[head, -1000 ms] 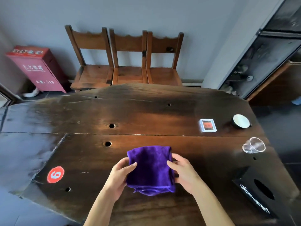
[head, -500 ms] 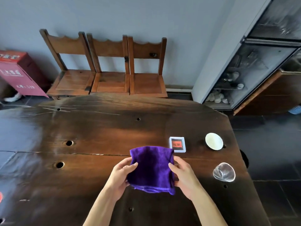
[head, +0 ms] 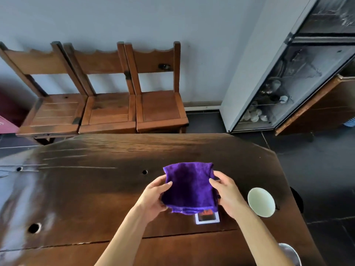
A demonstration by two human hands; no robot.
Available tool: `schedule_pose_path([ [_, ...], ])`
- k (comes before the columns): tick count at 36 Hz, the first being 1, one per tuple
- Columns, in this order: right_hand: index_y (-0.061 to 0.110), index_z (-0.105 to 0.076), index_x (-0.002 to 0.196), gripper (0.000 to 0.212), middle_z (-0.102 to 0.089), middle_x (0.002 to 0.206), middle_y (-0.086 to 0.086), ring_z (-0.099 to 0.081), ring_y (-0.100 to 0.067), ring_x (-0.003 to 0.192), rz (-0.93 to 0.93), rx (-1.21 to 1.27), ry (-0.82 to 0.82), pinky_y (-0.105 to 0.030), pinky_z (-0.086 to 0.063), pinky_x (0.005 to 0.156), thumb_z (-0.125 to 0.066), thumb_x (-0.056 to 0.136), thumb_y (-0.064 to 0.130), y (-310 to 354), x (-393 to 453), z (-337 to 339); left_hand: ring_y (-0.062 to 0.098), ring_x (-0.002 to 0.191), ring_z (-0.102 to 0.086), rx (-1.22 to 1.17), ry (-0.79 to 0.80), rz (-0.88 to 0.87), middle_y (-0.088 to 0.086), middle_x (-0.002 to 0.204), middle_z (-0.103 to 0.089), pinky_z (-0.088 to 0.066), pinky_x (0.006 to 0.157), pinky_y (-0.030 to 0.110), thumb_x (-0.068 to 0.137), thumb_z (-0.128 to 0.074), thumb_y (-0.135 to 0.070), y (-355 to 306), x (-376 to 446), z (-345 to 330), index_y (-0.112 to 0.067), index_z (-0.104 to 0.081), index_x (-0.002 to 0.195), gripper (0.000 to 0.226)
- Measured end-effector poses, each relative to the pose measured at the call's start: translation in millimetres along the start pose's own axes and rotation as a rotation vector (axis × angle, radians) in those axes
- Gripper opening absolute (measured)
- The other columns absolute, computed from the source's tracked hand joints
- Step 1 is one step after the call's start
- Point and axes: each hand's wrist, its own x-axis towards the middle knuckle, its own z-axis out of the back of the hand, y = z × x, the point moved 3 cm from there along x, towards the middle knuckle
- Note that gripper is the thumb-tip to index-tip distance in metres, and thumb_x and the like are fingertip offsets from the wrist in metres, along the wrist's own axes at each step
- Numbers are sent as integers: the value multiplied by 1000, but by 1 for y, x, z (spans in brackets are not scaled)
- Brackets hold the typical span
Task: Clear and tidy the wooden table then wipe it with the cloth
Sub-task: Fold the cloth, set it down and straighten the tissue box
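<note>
A folded purple cloth [head: 189, 186] hangs above the dark wooden table [head: 86, 189], held between both hands. My left hand [head: 153, 196] grips its left edge, thumb on top. My right hand [head: 227, 194] grips its right edge. Under the cloth's lower edge a small white-framed card box [head: 207, 218] lies on the table, half covered. A white bowl [head: 261, 202] stands just right of my right wrist. A clear glass [head: 290, 253] lies at the bottom right, cut off by the frame.
Three wooden chairs [head: 107, 110] stand side by side against the wall behind the table. A glass-fronted cabinet [head: 299, 83] stands at the right. A red box [head: 7, 124] shows at the left edge. The tabletop has several round holes, such as one hole [head: 34, 228].
Both hands have carried the cloth forward and to the right, over the card box. The view has swung right: the bowl and glass now sit lower and closer.
</note>
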Motion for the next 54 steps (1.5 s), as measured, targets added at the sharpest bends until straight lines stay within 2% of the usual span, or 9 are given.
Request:
schedule_pose_path([
  [8,34,-62,112,25,-63,122,-5,-63,-26,110,-27,-4,-45,-42,-57,72,-51,105,13,21,110,4,29,109,-65,-23,-4,28,8,117,-75,-50,82,42,99,-60,-9,-33,113,-6,-27,-72,118,29],
  [13,22,-58,135,33,-58,136,-7,-60,-32,116,-88,-22,-106,-47,-57,78,-50,104,11,11,172,3,31,115,-62,6,-51,73,8,121,-71,-46,95,47,103,-54,-8,-40,166,-6,-29,-68,122,32],
  [20,21,-48,146,42,-54,144,-7,-57,-29,123,-121,-390,-141,-51,-54,99,-52,104,21,-10,199,0,24,104,-63,133,-110,119,5,119,-69,-53,79,40,102,-58,-7,-22,193,2,-33,-62,128,37],
  [25,12,-44,141,47,-60,131,-12,-62,-24,106,-103,-659,-193,-32,-46,79,-58,101,30,-25,182,2,25,92,-70,326,-213,56,11,119,-68,-58,68,35,92,-69,1,1,194,12,-29,-53,131,52],
  [33,17,-44,125,37,-58,105,0,-59,-16,90,-81,-875,-239,-33,-49,72,-62,99,37,-46,150,3,17,64,-66,637,-426,-59,10,87,-69,-59,71,32,90,-71,-4,26,180,23,-14,-53,122,38],
  [38,11,-48,139,48,-61,131,-12,-62,-28,115,-164,-725,-160,-43,-54,97,-57,100,39,-42,141,24,33,103,-71,677,-517,-51,12,110,-72,-58,93,42,92,-69,-27,19,167,35,-13,-58,133,45],
  [41,9,-50,142,48,-58,139,-15,-56,-31,126,-116,-735,-149,-37,-45,102,-52,103,38,-25,124,36,32,118,-64,754,-518,-82,12,127,-69,-50,101,35,98,-59,-31,6,138,28,-17,-60,138,42],
  [47,14,-50,144,48,-50,148,-12,-49,-28,135,245,-874,-273,-43,-44,107,-52,103,38,8,64,47,24,150,-31,1065,-527,-457,5,162,-38,-29,120,44,104,-52,-34,-14,66,9,-22,-51,149,46],
  [54,18,-53,142,65,-47,153,-10,-45,-31,140,643,-1125,-470,-58,-44,106,-30,97,60,31,-48,35,23,160,-4,1381,-569,-702,0,173,-5,-13,127,45,104,-42,-53,-7,-38,-13,-31,-28,160,62],
])
